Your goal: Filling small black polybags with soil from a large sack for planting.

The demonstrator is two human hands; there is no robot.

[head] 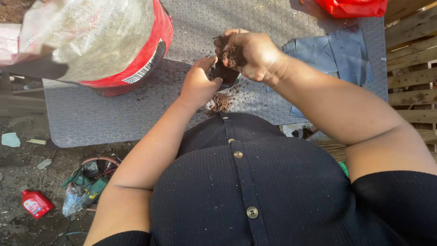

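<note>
a small dark pot [224, 75] is gripped by the left hand [199, 84]; soil [233, 57] is clutched, seemingly, in the right hand [248, 54] above the grey mat [114, 114].

Grey rubbery mat [114, 118] embossed and matt; red bucket [150, 54] glossy plastic; soil [221, 102] crumbly, coarse; pallet [412, 68] rough bare wood; denim cloth [341, 54] matt.

Small dark pot [226, 75] upright on grey mat; clump of brown soil [234, 56] just above it.
</note>
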